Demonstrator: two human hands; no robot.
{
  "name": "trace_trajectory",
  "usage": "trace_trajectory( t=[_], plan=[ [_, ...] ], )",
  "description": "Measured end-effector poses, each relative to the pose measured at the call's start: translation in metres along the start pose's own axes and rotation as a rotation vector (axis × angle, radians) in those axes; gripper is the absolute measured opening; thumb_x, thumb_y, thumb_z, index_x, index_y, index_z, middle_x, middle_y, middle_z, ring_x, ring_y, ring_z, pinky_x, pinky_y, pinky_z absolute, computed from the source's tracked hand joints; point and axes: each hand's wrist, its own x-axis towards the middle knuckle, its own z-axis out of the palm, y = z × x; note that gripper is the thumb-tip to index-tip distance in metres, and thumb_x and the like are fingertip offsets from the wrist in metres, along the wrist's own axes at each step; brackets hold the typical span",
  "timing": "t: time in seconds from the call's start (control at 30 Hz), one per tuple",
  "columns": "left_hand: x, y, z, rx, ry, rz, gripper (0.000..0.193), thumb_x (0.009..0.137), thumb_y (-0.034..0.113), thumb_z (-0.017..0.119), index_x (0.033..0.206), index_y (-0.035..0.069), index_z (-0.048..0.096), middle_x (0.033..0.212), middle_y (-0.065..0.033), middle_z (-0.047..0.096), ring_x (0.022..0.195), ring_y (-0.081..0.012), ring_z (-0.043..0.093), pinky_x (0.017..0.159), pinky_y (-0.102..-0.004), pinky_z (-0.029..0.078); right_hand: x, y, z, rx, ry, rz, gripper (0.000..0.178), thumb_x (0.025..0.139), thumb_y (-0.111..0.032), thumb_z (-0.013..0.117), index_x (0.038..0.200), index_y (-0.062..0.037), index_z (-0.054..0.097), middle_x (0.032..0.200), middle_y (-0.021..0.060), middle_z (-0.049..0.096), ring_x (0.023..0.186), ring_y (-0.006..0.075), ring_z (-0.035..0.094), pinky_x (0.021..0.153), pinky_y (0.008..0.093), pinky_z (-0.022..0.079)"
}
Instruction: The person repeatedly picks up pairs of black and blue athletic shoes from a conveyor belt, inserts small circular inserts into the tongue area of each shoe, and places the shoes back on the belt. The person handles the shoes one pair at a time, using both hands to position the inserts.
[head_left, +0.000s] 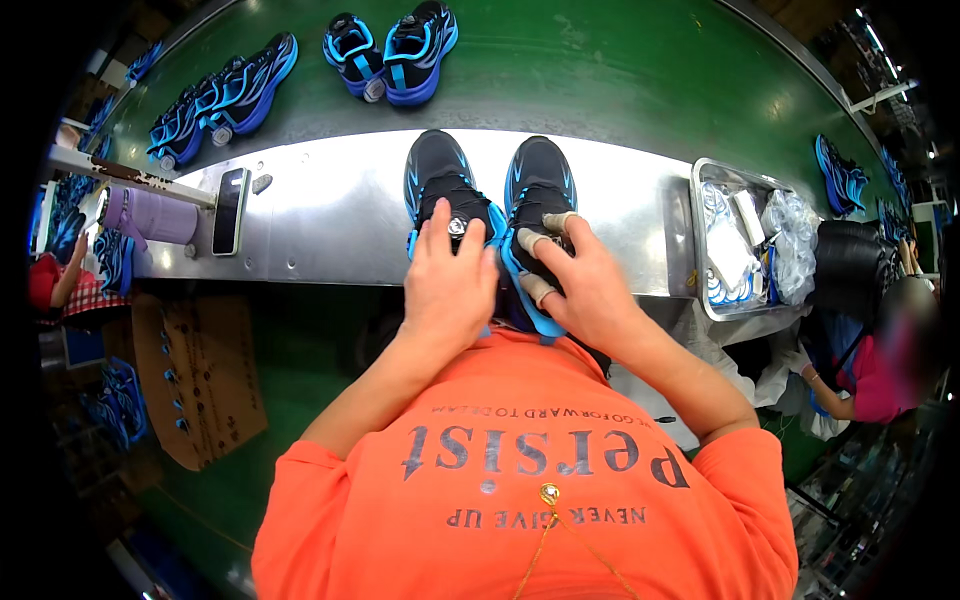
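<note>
Two black sneakers with blue trim stand side by side in front of me, toes pointing away. My left hand (447, 285) lies over the left sneaker (437, 162), fingers stretched and somewhat apart around a round silver dial (457, 227) on its tongue. Beige covers wrap several fingertips of my right hand (585, 275). Those fingers are bent onto the tongue and collar of the right sneaker (541, 170), gripping it there. The heel of the left sneaker is mostly hidden behind my left hand, and the right sneaker's dial is hard to make out.
The sneakers stand on a metal ledge (330, 215) beside a green belt (590, 70) carrying more sneakers (418, 55). A phone (231, 211) and purple cup (160, 215) lie left; a metal tray (708, 300) of small parts sits right. Below is a cardboard box (215, 370). Other people work at both sides.
</note>
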Motion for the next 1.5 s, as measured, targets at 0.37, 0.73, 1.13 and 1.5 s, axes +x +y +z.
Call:
trace_trajectory(
  t=[0.37, 0.73, 1.13, 1.5],
  plan=[
    [0.043, -0.012, -0.031, 0.311, -0.332, 0.329, 0.017, 0.085, 0.009, 0.064, 0.099, 0.002, 0.070, 0.110, -0.0170, 0.061, 0.093, -0.0328, 0.055, 0.082, -0.0405, 0.048, 0.010, 0.023, -0.033, 0.026, -0.177, -0.150, 0.029, 0.085, -0.021, 0.068, 0.112, -0.0095, 0.069, 0.122, 0.0192, 0.052, 0.101, 0.0368, 0.055, 0.086, 0.0405, 0.051],
    [0.040, -0.024, -0.001, 0.151, -0.225, 0.383, 0.012, 0.073, 0.007, 0.063, 0.083, 0.003, 0.070, 0.105, -0.0109, 0.058, 0.100, -0.0295, 0.053, 0.082, -0.0375, 0.050, 0.007, 0.040, -0.032, 0.324, -0.173, -0.067, 0.036, 0.084, 0.001, 0.065, 0.118, -0.0113, 0.068, 0.118, 0.0155, 0.054, 0.099, 0.0305, 0.059, 0.088, 0.0372, 0.053],
    [0.053, -0.040, -0.016, -0.420, -0.232, -0.021, 0.030, 0.079, 0.005, 0.075, 0.107, 0.005, 0.066, 0.086, -0.0054, 0.056, 0.069, -0.0154, 0.051, 0.064, -0.0278, 0.044, 0.017, 0.039, -0.032, 0.373, -0.118, 0.008, 0.034, 0.077, -0.012, 0.076, 0.111, -0.0100, 0.070, 0.084, 0.0081, 0.055, 0.083, 0.0257, 0.058, 0.072, 0.0357, 0.049],
    [0.048, -0.077, -0.016, -0.797, -0.440, -0.098, 0.031, 0.084, 0.001, 0.068, 0.115, 0.003, 0.065, 0.107, -0.0034, 0.060, 0.082, -0.0098, 0.053, 0.072, -0.0235, 0.044, 0.029, 0.048, -0.029, 0.370, -0.156, 0.043, 0.033, 0.075, -0.020, 0.077, 0.108, -0.0150, 0.072, 0.083, 0.0123, 0.054, 0.081, 0.0301, 0.057, 0.073, 0.0395, 0.049]
  ],
)
